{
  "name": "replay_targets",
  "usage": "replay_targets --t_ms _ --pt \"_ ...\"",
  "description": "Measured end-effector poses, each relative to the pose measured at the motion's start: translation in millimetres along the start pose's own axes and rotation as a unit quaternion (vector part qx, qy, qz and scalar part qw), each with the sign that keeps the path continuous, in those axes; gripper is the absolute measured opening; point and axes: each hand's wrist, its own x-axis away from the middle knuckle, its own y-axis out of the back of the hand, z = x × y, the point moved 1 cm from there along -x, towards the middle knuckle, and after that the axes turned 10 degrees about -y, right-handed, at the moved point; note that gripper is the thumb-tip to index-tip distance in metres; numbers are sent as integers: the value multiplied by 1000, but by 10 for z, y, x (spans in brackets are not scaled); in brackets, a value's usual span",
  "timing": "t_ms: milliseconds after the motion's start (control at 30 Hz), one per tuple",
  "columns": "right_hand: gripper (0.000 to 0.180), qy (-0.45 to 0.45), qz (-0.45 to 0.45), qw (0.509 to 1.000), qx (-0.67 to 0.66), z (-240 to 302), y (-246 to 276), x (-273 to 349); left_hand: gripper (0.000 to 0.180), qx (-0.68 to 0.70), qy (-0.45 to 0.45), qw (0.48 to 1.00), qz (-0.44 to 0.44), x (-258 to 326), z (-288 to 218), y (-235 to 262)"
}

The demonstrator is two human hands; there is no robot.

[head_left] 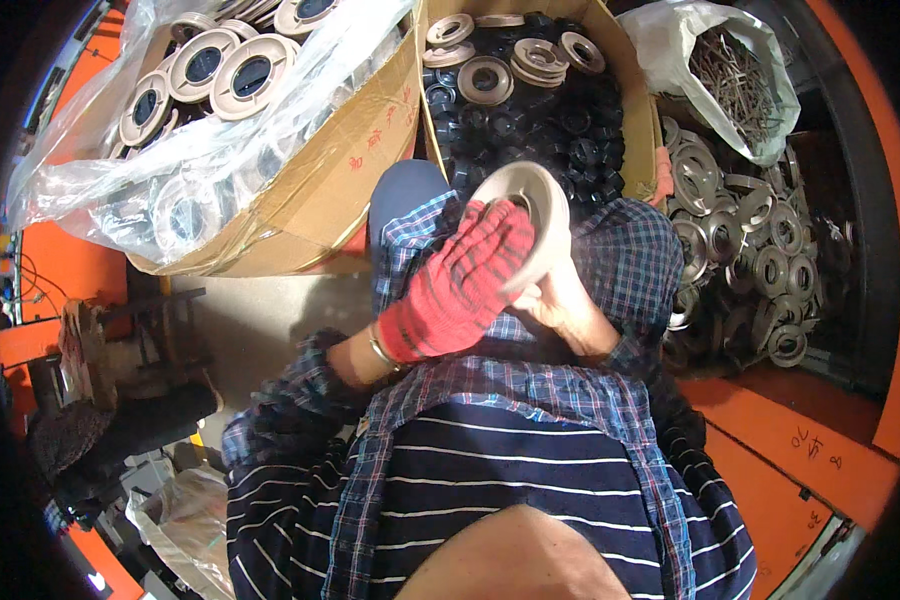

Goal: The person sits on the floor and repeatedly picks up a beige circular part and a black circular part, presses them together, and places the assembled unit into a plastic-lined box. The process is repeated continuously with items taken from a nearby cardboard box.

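Above my lap I hold a beige ring-shaped part (548,225) tilted up on its edge, its open middle facing left. My left hand (460,280), in a red knitted glove with dark stripes, presses its bent fingers against the inner face of the ring. Bare, my right hand (568,305) grips the ring's lower right side from behind; most of its fingers are hidden. Just beyond the ring, a cardboard box (642,100) holds many black plastic parts (510,130) with a few similar beige rings (485,80) on top.
At left stands a larger carton (310,190), lined with clear plastic (80,195), full of beige rings with dark centres (250,75). To the right, many beige rings (770,270) lie in an orange-sided bin (770,425). A white sack (660,40) of thin metal pieces (735,85) rests above them.
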Motion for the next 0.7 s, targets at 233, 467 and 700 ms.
replay_targets --t_ms 233,467,700 --pt "58 -160 225 925 262 200 164 420 39 62 -125 976 165 -55 -46 757" --pt "48 158 -136 572 793 867 246 -753 45 -210 71 953 -207 -70 892 2238" --pt "70 11 -135 472 871 794 976 -1189 52 -530 287 777 -181 -644 1933 2996"
